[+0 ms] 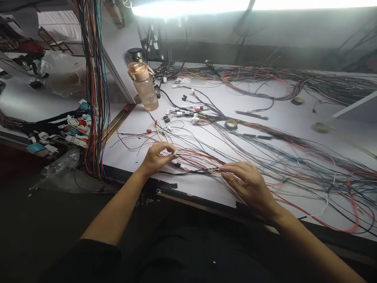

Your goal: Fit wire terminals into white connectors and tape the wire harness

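Observation:
My left hand (158,158) pinches a small white connector (174,153) between thumb and fingertips, above the near side of the table. Further right, my right hand (246,181) has its thumb and fingers closed at the end of a thin dark wire (213,169). Red, white and black wires (196,158) stretch between the two hands. Just below the held connector lies a black and white connector (179,165). Beyond my hands, a cluster of white, black, red and green connectors (195,118) ends a taped wire harness (219,114).
A pinkish water bottle (145,88) stands at the back left. One tape roll (231,124) lies mid-table, another (297,101) farther back. A dark slim tool (251,115) rests between them. Hanging wires (96,86) line the left edge; loose wires (332,181) spread on the right.

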`<action>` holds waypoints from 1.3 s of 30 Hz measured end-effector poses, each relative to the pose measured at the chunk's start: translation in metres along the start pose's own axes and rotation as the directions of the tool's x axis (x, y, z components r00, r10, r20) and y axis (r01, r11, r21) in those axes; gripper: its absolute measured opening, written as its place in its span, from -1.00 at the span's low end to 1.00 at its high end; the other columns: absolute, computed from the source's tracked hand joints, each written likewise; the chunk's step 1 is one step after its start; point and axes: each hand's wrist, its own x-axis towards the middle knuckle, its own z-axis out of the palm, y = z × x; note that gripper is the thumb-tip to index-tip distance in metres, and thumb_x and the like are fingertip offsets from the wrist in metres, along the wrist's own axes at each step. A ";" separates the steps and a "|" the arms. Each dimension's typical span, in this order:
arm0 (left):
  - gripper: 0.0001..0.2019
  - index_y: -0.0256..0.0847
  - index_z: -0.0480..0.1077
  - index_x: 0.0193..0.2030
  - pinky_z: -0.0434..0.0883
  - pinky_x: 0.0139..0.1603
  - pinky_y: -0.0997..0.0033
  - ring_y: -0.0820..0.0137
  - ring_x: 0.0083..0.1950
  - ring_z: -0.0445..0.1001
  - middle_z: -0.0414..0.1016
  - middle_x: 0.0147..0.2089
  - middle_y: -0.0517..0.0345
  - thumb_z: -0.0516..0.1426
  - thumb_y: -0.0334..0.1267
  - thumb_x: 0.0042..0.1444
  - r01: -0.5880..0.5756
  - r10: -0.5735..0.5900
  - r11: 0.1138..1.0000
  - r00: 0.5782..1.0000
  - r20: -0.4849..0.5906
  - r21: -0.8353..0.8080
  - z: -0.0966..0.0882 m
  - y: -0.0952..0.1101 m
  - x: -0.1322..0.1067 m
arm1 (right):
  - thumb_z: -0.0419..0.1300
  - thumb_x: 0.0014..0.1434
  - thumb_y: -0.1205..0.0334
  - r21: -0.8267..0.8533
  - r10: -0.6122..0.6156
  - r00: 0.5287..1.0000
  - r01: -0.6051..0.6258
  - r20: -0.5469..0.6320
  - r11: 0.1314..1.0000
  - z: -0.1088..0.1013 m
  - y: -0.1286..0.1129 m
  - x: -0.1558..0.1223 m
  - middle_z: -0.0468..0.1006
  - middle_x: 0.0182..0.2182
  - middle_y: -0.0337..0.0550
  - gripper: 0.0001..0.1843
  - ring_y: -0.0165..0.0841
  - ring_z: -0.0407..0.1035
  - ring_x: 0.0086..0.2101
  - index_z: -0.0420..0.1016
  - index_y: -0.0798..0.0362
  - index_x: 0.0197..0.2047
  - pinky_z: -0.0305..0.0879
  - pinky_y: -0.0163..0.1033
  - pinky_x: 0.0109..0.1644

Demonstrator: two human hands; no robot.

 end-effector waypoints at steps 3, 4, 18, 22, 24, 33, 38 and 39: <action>-0.86 -0.19 0.46 -0.32 0.38 -0.05 0.26 0.31 -0.16 0.48 0.52 -0.27 0.06 0.30 -0.26 0.00 -0.030 0.022 0.993 0.997 -0.071 -0.116 0.003 0.011 -0.015 | 0.15 0.26 0.16 0.016 -0.006 0.999 0.007 -0.039 1.000 0.011 -0.016 0.006 0.57 -0.08 -0.13 -0.75 -0.20 0.43 -0.07 0.44 -0.14 0.02 0.26 -0.01 -0.01; -0.86 -0.19 0.46 -0.31 0.39 -0.04 0.25 0.31 -0.15 0.49 0.52 -0.27 0.06 0.30 -0.27 0.00 -0.038 0.025 0.990 0.995 -0.093 -0.134 0.004 0.015 -0.020 | 0.15 0.26 0.15 0.017 -0.013 0.999 0.014 -0.048 1.000 0.015 -0.022 0.009 0.55 -0.05 -0.12 -0.72 -0.19 0.41 -0.05 0.43 -0.14 0.05 0.25 -0.01 0.00; -0.87 -0.20 0.45 -0.25 0.46 -0.05 0.24 0.34 -0.14 0.51 0.52 -0.24 0.07 0.25 -0.45 0.05 -0.105 0.091 0.991 0.984 -0.155 -0.086 0.013 0.029 -0.060 | 0.13 0.30 0.22 0.032 -0.077 0.997 0.077 -0.010 0.997 0.051 -0.041 0.026 0.55 -0.43 -0.25 -0.85 -0.44 0.42 -0.38 0.54 -0.01 -0.19 0.13 -0.23 -0.16; -0.86 -0.20 0.45 -0.25 0.48 -0.16 0.36 0.39 -0.20 0.51 0.51 -0.27 0.09 0.24 -0.48 0.05 -0.130 0.119 0.990 0.977 -0.175 -0.050 0.016 0.027 -0.064 | 0.16 0.29 0.22 0.025 -0.120 0.993 0.120 0.015 0.992 0.048 -0.040 0.026 0.56 -0.44 -0.25 -0.86 -0.47 0.39 -0.41 0.56 -0.01 -0.24 0.10 -0.25 -0.22; -0.86 -0.19 0.45 -0.26 0.48 -0.19 0.38 0.41 -0.21 0.51 0.51 -0.28 0.10 0.23 -0.48 0.06 -0.132 0.122 0.990 0.976 -0.180 -0.045 0.016 0.027 -0.064 | 0.16 0.29 0.23 0.023 -0.126 0.991 0.126 0.036 0.992 0.046 -0.038 0.023 0.56 -0.44 -0.26 -0.86 -0.47 0.40 -0.41 0.56 -0.02 -0.23 0.09 -0.25 -0.23; -0.85 -0.20 0.45 -0.26 0.48 -0.15 0.34 0.39 -0.19 0.50 0.50 -0.26 0.08 0.24 -0.48 0.05 -0.067 0.031 0.980 0.981 -0.193 -0.185 0.013 0.019 -0.066 | 0.07 0.33 0.12 0.064 -0.058 0.974 0.045 0.219 0.997 0.030 -0.011 0.033 0.62 -0.27 -0.22 -0.77 -0.40 0.47 -0.28 0.54 -0.06 -0.14 0.22 -0.22 -0.13; -0.82 -0.20 0.45 -0.25 0.47 -0.14 0.34 0.39 -0.18 0.50 0.49 -0.25 0.09 0.24 -0.51 0.04 -0.053 0.005 0.966 0.982 -0.188 -0.253 0.013 0.015 -0.068 | 0.05 0.32 0.07 -0.037 0.025 0.986 -0.019 0.167 0.999 0.033 0.003 0.062 0.60 -0.21 -0.13 -0.70 -0.29 0.45 -0.21 0.54 0.00 -0.09 0.33 -0.15 -0.13; -0.82 -0.19 0.45 -0.24 0.47 -0.15 0.35 0.39 -0.18 0.50 0.49 -0.25 0.09 0.24 -0.52 0.03 -0.054 0.004 0.964 0.982 -0.189 -0.260 0.013 0.014 -0.069 | 0.06 0.31 0.08 -0.074 0.021 0.988 -0.010 0.151 0.997 0.036 0.006 0.066 0.58 -0.17 -0.10 -0.70 -0.26 0.44 -0.18 0.53 0.02 -0.07 0.34 -0.13 -0.10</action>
